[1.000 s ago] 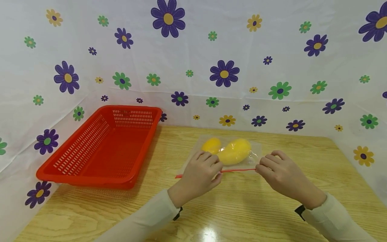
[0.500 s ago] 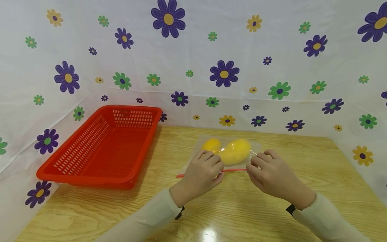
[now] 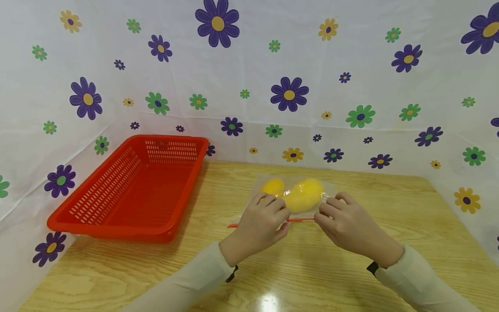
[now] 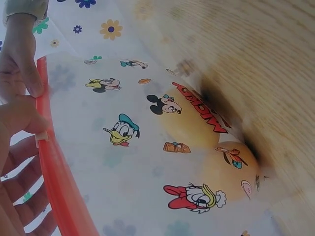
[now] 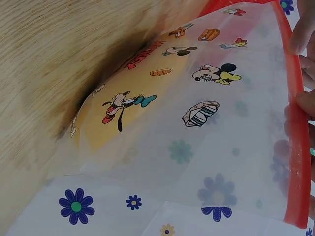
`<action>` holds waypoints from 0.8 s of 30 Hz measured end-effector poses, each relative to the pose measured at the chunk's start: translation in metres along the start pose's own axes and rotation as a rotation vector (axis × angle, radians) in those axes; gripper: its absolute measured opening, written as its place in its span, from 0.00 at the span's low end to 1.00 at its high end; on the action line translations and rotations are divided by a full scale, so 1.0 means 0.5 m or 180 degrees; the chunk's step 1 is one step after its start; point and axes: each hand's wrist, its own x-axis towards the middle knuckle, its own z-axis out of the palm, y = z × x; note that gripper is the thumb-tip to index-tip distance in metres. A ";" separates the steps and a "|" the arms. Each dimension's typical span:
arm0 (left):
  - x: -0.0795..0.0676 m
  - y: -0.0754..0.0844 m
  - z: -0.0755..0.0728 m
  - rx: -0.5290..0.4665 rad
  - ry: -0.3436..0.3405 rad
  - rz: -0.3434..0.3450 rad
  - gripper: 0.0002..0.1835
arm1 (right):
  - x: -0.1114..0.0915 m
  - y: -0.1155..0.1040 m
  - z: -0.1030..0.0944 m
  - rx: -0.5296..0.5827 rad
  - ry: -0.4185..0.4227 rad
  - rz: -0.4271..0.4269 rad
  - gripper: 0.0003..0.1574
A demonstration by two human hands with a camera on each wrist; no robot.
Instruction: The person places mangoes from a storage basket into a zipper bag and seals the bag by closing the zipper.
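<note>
A clear zip bag (image 4: 98, 167) with cartoon prints lies on the table, with smooth yellow fruits (image 3: 306, 194) inside; their kind is not plain. A red zip strip (image 3: 300, 219) runs along the bag's near edge. My left hand (image 3: 260, 223) pinches this strip left of its middle, and in the left wrist view a small pale slider (image 4: 42, 135) shows under the thumb. Farther right, my right hand (image 3: 347, 223) pinches the same strip between thumb and fingers. In the head view the hands hide parts of the strip and the bag's near side.
A red plastic basket (image 3: 187, 182) with slotted walls stands at the left, with nothing seen in it. The wooden table (image 3: 312, 277) meets a flower-printed white cloth (image 3: 249, 78) at the back and sides.
My right hand has moved left along the red strip, nearer my left hand. The left hand has shifted only slightly right; the bag and basket stay in place.
</note>
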 end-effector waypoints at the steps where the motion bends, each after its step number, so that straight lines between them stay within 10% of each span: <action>1: 0.000 0.000 0.001 0.0005 -0.0010 -0.0007 0.04 | -0.001 0.000 0.000 -0.0005 -0.0019 -0.0003 0.27; 24: -0.009 0.001 -0.002 -0.0105 -0.0210 -0.0190 0.03 | -0.014 0.006 -0.009 0.0077 0.0044 0.0069 0.28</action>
